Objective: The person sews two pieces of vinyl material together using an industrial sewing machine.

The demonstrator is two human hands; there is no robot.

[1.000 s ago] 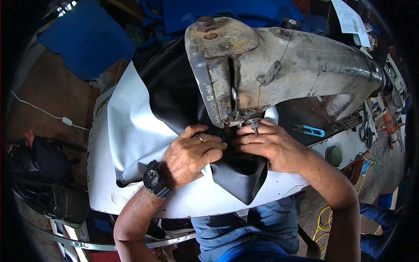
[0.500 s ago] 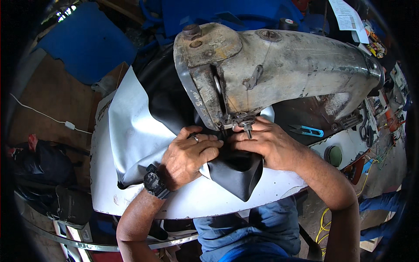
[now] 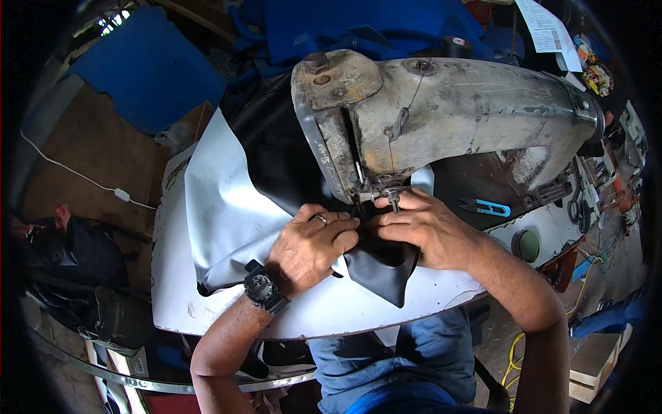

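A worn grey sewing machine [image 3: 476, 107] stands over a sheet of black leatherette [image 3: 376, 272] with a pale backing. At the left of the needle area, my left hand [image 3: 314, 241] is closed on the sheet with bent fingers, a ring and a black wristwatch [image 3: 262, 286] showing. My right hand [image 3: 434, 231] grips the sheet from the right, its fingertips partly hidden under the machine head. Both hands' fingers are close to the presser foot area, which lies in shadow. A pointed black fold hangs toward me between them. More of the sheet spreads to the left, pale side [image 3: 221, 200] up.
Blue-handled thread snips [image 3: 486, 207] lie on the machine bed, right of my right hand. Nearby are a round green-topped item [image 3: 526, 245] and dark scissors [image 3: 578, 207]. The white tabletop [image 3: 331, 314] has a chipped front edge. A white cable [image 3: 76, 176] runs at the left.
The metal lever in the slot of the machine head has dropped. The whole view has shifted slightly. Both hands keep their hold on the leatherette near the needle.
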